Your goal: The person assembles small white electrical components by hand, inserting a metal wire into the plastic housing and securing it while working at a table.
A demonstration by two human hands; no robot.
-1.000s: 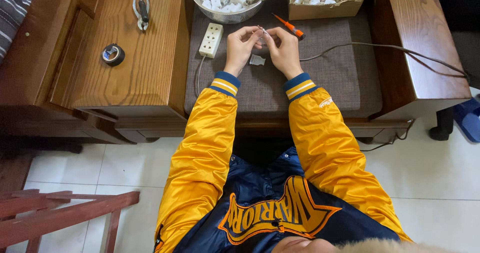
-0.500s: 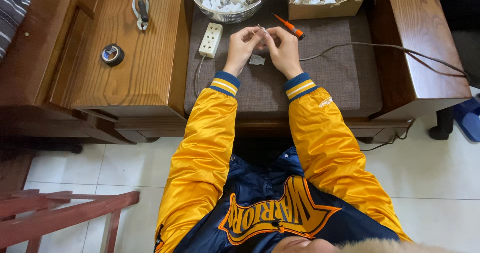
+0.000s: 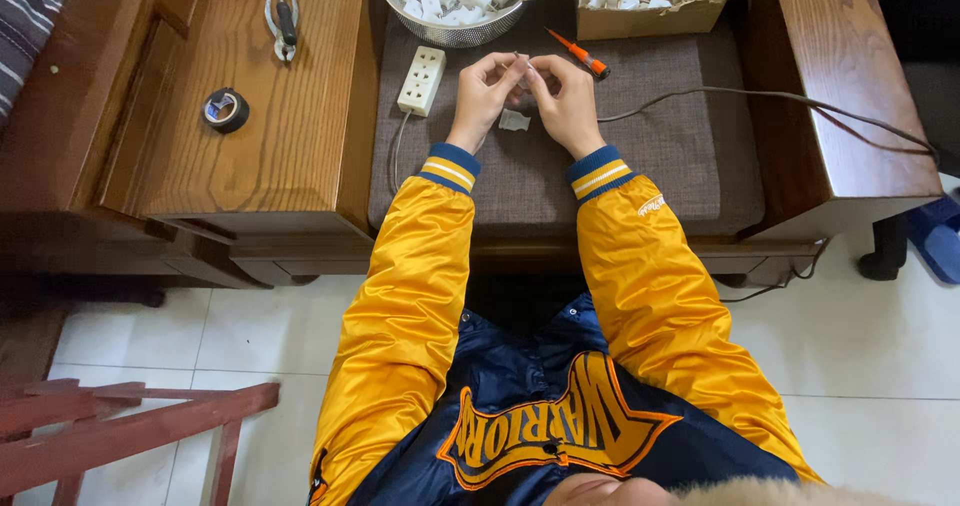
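A grey padded seat cushion (image 3: 640, 166) between two wooden armrests carries the work; the broad wooden tabletop (image 3: 250, 66) lies to its left. At the cushion's far edge stand a metal colander (image 3: 450, 34) of small white plastic parts and, toward the far right corner, an open cardboard box (image 3: 640, 18) of similar parts. A white power strip (image 3: 421, 80) lies near the far left corner, an orange-handled screwdriver (image 3: 578, 54) just in front of the box, and a grey cable (image 3: 760, 96) runs off the right side. On the tabletop sit pliers (image 3: 284, 24) near the far edge and a roll of black tape (image 3: 226, 109) mid-surface.

The left hand (image 3: 486, 88) and right hand (image 3: 560, 92) are brought together, fingertips pinched on one small white part (image 3: 522, 66) held just above the cushion; another white piece (image 3: 514, 120) lies on the cushion beneath them.

The held part looks tiny and smooth, so it could slip from the fingertips and drop to the floor over the cushion's near edge. A wrist could also catch the cable.

The fingers hide most of the held part, so its shape cannot be told. Colander and box are cut off at the top.
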